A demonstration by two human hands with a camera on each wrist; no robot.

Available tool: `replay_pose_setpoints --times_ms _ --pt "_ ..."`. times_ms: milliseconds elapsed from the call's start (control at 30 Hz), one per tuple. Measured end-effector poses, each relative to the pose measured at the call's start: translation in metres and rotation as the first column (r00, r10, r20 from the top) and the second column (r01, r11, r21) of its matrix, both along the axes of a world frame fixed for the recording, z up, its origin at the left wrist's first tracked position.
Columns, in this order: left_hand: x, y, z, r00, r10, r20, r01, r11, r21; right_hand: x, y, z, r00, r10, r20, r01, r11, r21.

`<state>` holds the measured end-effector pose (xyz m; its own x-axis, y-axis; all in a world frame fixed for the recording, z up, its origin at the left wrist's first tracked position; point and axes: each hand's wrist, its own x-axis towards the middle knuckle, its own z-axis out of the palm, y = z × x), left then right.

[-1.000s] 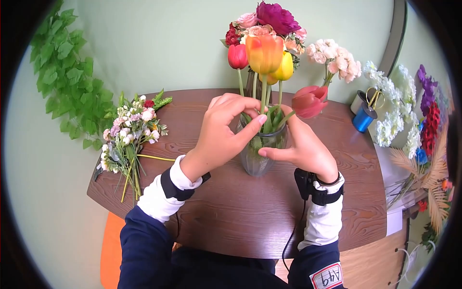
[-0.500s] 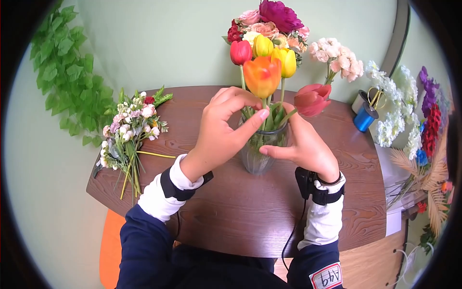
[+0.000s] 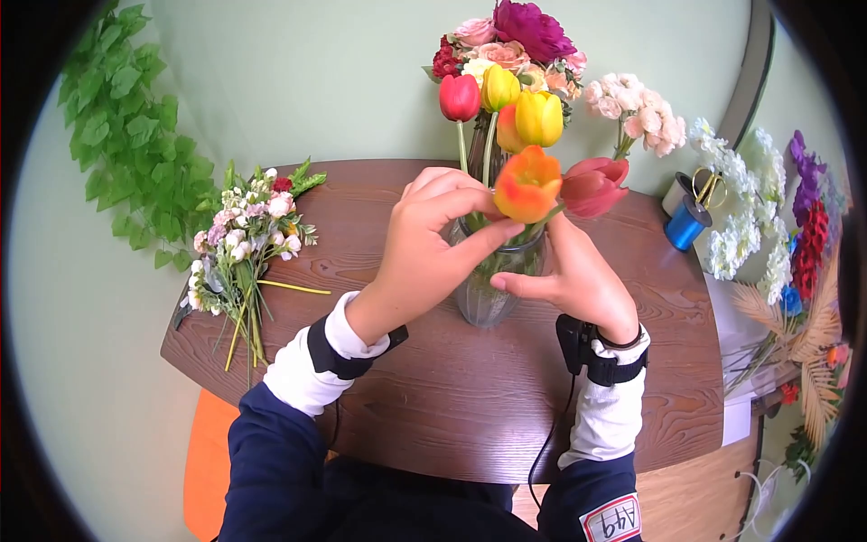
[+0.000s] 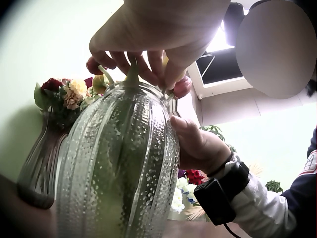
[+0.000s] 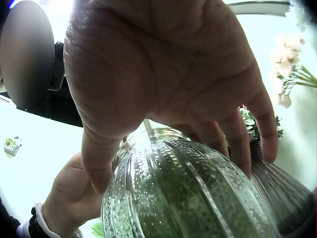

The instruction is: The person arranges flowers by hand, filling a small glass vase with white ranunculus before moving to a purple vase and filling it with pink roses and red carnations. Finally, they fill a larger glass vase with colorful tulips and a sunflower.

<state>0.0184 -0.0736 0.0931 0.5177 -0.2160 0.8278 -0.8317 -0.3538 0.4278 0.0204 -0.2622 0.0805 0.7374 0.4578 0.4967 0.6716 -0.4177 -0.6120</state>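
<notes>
A ribbed clear glass vase stands on the dark wooden table, with several tulips in it. My left hand is over its rim and pinches the stem of an orange tulip close under the bloom. That bloom sits low and leans right, beside a dusky red tulip. Behind them rise a red tulip and yellow tulips. Around the vase's upper right side my right hand grips, thumb in front and fingers behind. In the right wrist view, the textured glass lies between thumb and fingers.
Cut mixed flowers lie on the table's left. Behind the vase stands a darker vase of roses and a purple bloom. Pale pink flowers, a blue ribbon spool and gold-handled scissors are at the back right.
The orange tulip has sunk from above the vase to near its rim and now tilts right. The yellow tulips behind it have come into view. Both hands have stayed nearly in place.
</notes>
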Motion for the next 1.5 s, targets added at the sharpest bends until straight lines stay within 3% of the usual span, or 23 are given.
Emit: replay_pose_setpoints --times_ms 100,367,467,867,1267,1333,1400,1500 --pt "-0.003 -0.004 0.0 0.996 0.082 0.038 -0.086 0.992 0.092 -0.001 0.001 0.0 1.0 0.0 0.007 0.0 1.0 0.007" --pt "-0.003 -0.008 -0.005 0.984 0.17 0.054 -0.175 0.98 0.09 0.0 0.0 0.0 0.998 -0.037 -0.05 0.035 0.998 -0.054" --pt "-0.001 -0.009 -0.006 0.983 0.18 0.047 -0.183 0.979 0.084 -0.001 0.002 0.001 1.0 -0.002 0.028 0.003 1.0 -0.008" --pt "0.008 -0.015 -0.001 0.954 0.3 0.023 -0.301 0.946 0.121 -0.007 0.005 0.01 0.997 0.007 -0.071 -0.008 1.0 -0.02" --pt "0.002 0.006 -0.009 0.988 0.143 -0.053 -0.142 0.989 0.032 -0.005 0.004 0.003 0.992 0.038 -0.117 -0.035 0.999 0.027" --pt "-0.004 0.016 -0.011 0.975 -0.03 -0.221 -0.002 0.989 -0.146 -0.006 0.005 0.006 0.985 0.044 -0.166 -0.039 0.999 0.035" --pt "-0.005 0.042 -0.018 0.98 0.038 -0.194 -0.05 0.997 -0.058 -0.006 0.005 0.006 0.974 0.013 -0.225 -0.003 0.999 0.042" --pt "-0.009 0.095 -0.03 0.942 0.217 -0.257 -0.182 0.972 0.151 -0.002 0.001 -0.003 0.991 -0.006 -0.131 0.009 1.0 0.023"
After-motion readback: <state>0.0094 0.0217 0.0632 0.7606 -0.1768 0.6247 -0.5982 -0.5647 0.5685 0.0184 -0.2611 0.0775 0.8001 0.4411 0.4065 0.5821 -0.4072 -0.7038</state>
